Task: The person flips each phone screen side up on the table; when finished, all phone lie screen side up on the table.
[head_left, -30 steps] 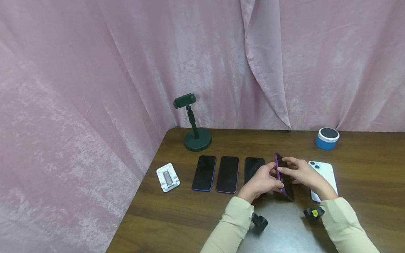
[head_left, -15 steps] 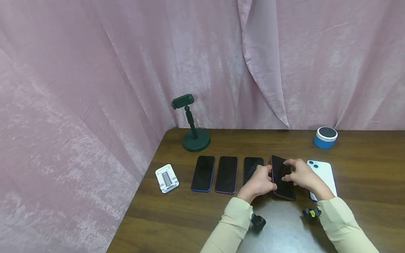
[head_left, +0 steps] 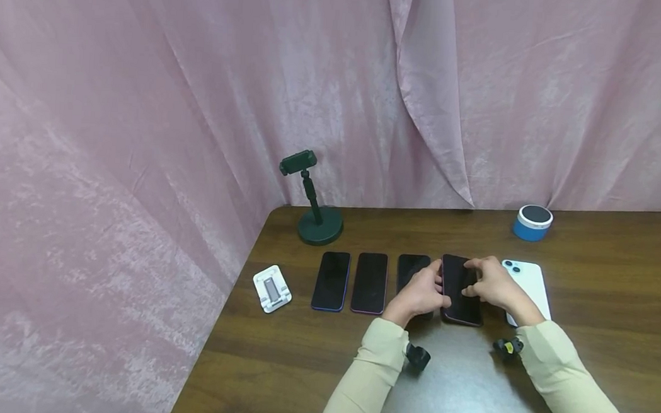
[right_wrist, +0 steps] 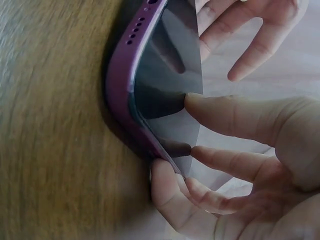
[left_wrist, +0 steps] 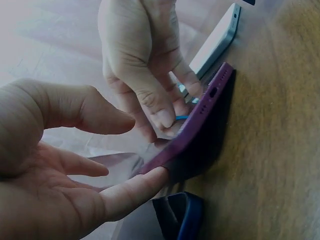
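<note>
A purple-edged smartphone (head_left: pixel 462 290) lies screen up between my two hands on the table. My left hand (head_left: pixel 420 294) is at its left side, with one fingertip touching the purple edge (left_wrist: pixel 187 132) and the thumb apart from it. Over the right part of the screen is my right hand (head_left: pixel 496 285); in the right wrist view its thumb and a finger (right_wrist: pixel 225 162) meet the glass while other fingers curl at the phone's edge. Another dark phone (head_left: pixel 410 268) is partly hidden under my left hand. Right of my right hand lies a white phone (head_left: pixel 532 282), camera side up.
Two more dark phones (head_left: pixel 331 281) lie in the row on the left. Beyond them is a white foldable stand (head_left: pixel 272 289). A green phone stand (head_left: pixel 319 226) and a blue-and-white round speaker (head_left: pixel 532 224) stand near the back edge of the wooden table (head_left: pixel 275 367).
The purple-edged phone was tilted up between both hands and has come down flat, screen up. My left hand has shifted slightly left; the right hand has moved onto the screen.
</note>
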The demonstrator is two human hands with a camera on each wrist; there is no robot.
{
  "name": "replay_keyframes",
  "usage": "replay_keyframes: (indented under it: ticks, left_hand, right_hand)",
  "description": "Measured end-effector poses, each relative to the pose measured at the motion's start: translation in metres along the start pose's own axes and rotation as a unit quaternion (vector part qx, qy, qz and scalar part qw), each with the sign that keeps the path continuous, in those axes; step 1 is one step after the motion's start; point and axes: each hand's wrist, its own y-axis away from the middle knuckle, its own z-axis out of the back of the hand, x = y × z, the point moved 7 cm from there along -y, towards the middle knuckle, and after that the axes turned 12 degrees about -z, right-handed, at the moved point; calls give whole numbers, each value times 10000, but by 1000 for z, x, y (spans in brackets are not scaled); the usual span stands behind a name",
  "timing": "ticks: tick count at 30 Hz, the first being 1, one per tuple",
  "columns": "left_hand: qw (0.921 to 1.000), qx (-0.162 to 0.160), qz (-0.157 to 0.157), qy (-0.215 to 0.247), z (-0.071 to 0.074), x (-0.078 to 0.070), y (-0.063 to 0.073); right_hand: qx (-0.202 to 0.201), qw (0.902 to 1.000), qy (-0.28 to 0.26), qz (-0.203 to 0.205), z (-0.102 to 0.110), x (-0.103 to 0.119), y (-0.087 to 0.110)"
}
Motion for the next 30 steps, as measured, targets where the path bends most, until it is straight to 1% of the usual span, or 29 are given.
replay_keyframes:
  ticks: [4, 9, 13, 16, 20, 23, 27, 30]
  left_hand:
    - [9999, -49, 24, 90, 1, -1, -1]
    - [9995, -89, 209, 202, 0, 1, 0]
    - [9995, -25, 294, 77, -2, 2, 0]
    - [9998, 25, 214, -22, -3, 0, 0]
    - [9996, 207, 68, -160, -6, -4, 1]
    - [9991, 334, 44, -261, -8, -6, 2]
    - [9987, 313, 53, -402, -6, -7, 2]
    - [9984, 264, 5, -504, -2, -8, 2]
  right_hand:
    - [-131, 9998, 170, -40, 3, -1, 0]
    - [-268, 9987, 421, -95, 4, -2, -1]
    - [-296, 9981, 524, -142, 0, -2, -2]
    - [-349, 9977, 557, -170, 0, -2, -2]
    - [-346, 9971, 607, -294, 0, -6, 1]
    - [-367, 9966, 638, -373, 1, -8, 2]
    - [-436, 9965, 614, -356, 1, -5, 2]
    - [-381, 9973, 567, -259, 2, -1, 1]
